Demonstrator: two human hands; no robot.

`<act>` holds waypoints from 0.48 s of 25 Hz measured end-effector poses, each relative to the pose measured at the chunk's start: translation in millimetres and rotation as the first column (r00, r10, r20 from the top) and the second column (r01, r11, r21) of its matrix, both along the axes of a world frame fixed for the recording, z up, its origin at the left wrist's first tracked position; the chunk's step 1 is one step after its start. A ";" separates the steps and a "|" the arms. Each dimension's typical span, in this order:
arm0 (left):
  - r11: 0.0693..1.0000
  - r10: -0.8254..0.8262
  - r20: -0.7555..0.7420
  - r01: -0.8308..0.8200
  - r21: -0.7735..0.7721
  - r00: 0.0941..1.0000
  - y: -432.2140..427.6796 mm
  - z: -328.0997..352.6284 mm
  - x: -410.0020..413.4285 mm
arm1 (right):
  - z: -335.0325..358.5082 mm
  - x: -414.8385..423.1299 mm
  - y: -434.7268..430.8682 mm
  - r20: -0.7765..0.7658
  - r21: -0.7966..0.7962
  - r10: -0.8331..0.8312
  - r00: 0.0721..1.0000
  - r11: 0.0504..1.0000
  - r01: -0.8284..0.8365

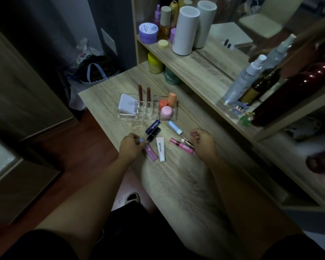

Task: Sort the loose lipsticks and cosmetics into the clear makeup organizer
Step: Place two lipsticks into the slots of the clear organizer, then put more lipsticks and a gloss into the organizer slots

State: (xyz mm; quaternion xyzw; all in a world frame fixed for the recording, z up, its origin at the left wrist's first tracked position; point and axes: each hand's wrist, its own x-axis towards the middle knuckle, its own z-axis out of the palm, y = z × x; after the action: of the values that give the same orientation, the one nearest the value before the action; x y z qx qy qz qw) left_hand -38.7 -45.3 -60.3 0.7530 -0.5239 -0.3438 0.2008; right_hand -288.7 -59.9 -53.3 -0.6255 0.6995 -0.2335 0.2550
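The clear makeup organizer (128, 115) sits on the wooden table and holds a white compact (127, 106), two brown lipsticks (144, 95) and orange and pink pots (166, 111). In front of it lie a Nivea stick (153, 126), a black lipstick (154, 134), a light blue stick (175, 127), a white tube (161, 151) and pink glosses (182, 145). My left hand (131, 147) pinches the blue cap of a lilac tube (150, 152) that rests on the table. My right hand (204, 143) is curled beside the pink glosses, holding nothing that I can see.
A raised shelf (195, 59) behind the organizer carries jars, bottles and two white cylinders (184, 30). Spray bottles (242, 81) stand at the right by a mirror. The table's left edge drops to a red-brown floor with bags (94, 72).
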 end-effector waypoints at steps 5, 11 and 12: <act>0.992 0.047 -0.037 -0.042 0.118 0.998 3.7 -7.6 -15.5 | -10.4 -5.5 6.9 -0.113 0.189 0.133 0.985 0.976 -0.110; 0.974 0.170 -0.186 -0.137 0.179 0.968 7.7 -3.0 -14.0 | -11.6 -10.4 -1.4 -0.212 0.224 0.208 0.955 0.961 -0.160; 0.968 0.203 -0.258 -0.153 0.201 0.945 8.1 -0.1 -11.1 | -10.7 -11.2 -0.1 -0.207 0.210 0.196 0.958 0.966 -0.153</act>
State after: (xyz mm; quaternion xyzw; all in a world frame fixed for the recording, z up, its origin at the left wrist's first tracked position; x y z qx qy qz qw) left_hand -49.8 -37.2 -60.5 0.7568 -0.3875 -0.4716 0.2339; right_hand -299.9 -59.9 -64.0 -0.6799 0.6850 -0.0687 0.2525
